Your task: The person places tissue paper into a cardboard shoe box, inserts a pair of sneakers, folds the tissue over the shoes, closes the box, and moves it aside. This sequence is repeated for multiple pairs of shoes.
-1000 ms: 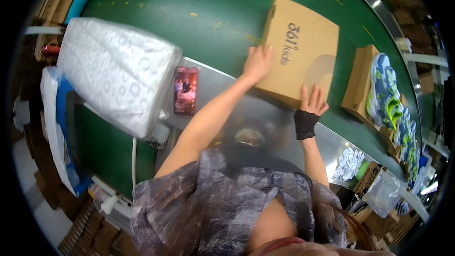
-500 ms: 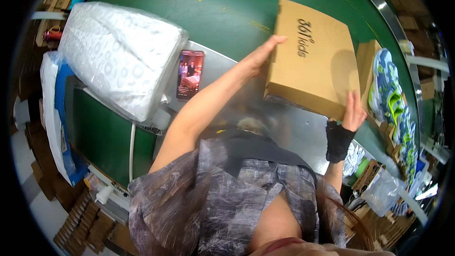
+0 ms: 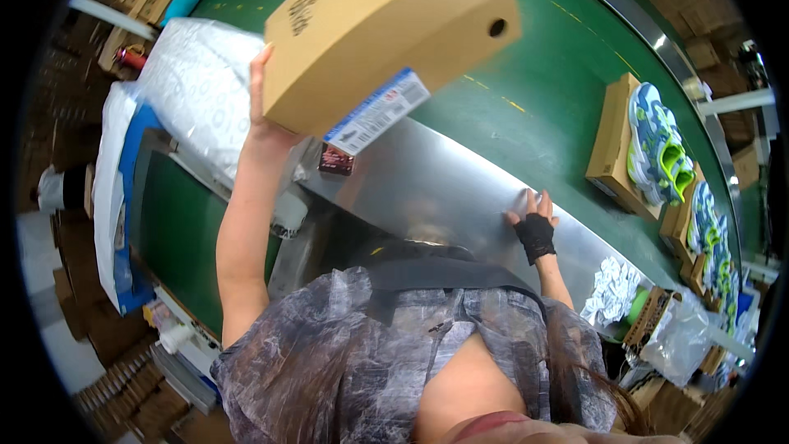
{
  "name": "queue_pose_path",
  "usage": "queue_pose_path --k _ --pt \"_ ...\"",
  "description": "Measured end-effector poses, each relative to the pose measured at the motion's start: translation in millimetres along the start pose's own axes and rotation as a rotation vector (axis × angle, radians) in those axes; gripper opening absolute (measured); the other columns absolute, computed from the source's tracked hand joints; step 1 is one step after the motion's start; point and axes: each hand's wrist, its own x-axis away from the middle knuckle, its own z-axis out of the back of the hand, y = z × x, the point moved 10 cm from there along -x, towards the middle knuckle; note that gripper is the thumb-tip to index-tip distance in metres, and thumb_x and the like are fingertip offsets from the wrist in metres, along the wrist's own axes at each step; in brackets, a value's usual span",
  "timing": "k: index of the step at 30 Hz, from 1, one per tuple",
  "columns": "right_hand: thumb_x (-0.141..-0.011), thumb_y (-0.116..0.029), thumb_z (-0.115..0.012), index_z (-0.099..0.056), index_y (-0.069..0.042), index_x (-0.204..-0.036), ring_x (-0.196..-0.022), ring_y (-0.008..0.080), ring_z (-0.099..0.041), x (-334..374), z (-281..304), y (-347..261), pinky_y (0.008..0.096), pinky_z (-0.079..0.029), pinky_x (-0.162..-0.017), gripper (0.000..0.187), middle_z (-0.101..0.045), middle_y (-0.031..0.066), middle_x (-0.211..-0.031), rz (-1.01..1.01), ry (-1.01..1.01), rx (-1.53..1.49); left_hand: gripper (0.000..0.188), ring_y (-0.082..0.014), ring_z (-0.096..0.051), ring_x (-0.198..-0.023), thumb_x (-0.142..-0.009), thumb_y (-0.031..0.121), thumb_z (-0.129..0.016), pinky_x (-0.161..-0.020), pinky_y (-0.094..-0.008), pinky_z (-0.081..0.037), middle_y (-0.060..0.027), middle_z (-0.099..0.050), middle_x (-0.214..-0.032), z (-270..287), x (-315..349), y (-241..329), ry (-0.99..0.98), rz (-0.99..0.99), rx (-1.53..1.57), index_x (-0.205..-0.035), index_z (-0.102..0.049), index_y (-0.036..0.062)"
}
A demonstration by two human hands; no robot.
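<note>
Tan rectangular cardboard shoebox [image 3: 378, 33] is held tilted above the green work surface [image 3: 567, 115] and its smooth silver metal border [image 3: 444, 173], at the upper middle of the view. At its left end it is gripped by the left hand [image 3: 269, 115], the fingers being partly hidden by the cardboard. On its near side a blue-and-white printed paper label [image 3: 376, 111] and a round dark hole [image 3: 497, 27] are shown. The hands are kept well apart: the right hand [image 3: 536, 207], circled at the wrist by a black fabric band [image 3: 535, 237], is placed at the border with its fingers spread; whether the metal is pressed cannot be told. Below the label, a dark reddish phone [image 3: 336, 161] is partly covered by the shoebox. To the left, a white patterned plastic-wrapped bundle [image 3: 205, 90] is seen; to the right, blue-and-lime sports shoes [image 3: 660, 148] are set against a small tan carton [image 3: 612, 136].
</note>
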Motion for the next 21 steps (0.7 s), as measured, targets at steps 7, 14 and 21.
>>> queue_pose_path --k 7,14,21 --pt "-0.069 -0.05 -0.061 -0.031 -0.021 -0.133 -0.13 0.0329 -0.015 5.1 -25.7 0.9 0.0639 -0.018 -0.091 0.076 -0.014 0.0147 -0.142 0.026 0.032 0.101 0.058 -0.0311 -0.04 -0.115 -0.074 0.044 -0.045 -0.091 -0.0522 -0.035 -0.0115 -0.048 -0.117 133.8 137.4 69.0 0.591 -0.284 0.146 -0.119 -0.045 0.0083" --pt "-0.068 -0.049 -0.063 -0.033 -0.019 -0.132 -0.129 0.0333 -0.017 5.7 -22.0 6.9 0.0601 -0.019 -0.094 0.077 -0.016 0.0162 -0.141 0.029 0.049 0.056 0.089 -0.039 -0.029 -0.122 -0.071 0.055 -0.053 -0.093 -0.0609 -0.029 -0.0229 -0.022 -0.134 242.0 219.0 35.3 0.991 -0.562 0.492 -0.138 -0.012 0.0135" --pt "-0.066 -0.033 -0.07 -0.045 -0.012 -0.122 -0.116 0.0349 -0.038 -23.6 59.6 70.9 0.0444 -0.032 -0.094 0.065 -0.04 0.0201 -0.126 0.382 0.536 -0.296 0.04 -0.027 -0.06 -0.071 -0.084 0.037 -0.047 -0.061 -0.0412 -0.05 -0.0137 -0.061 -0.076 139.2 106.1 -165.9 0.276 0.216 0.118 -0.091 -0.058 -0.0004"
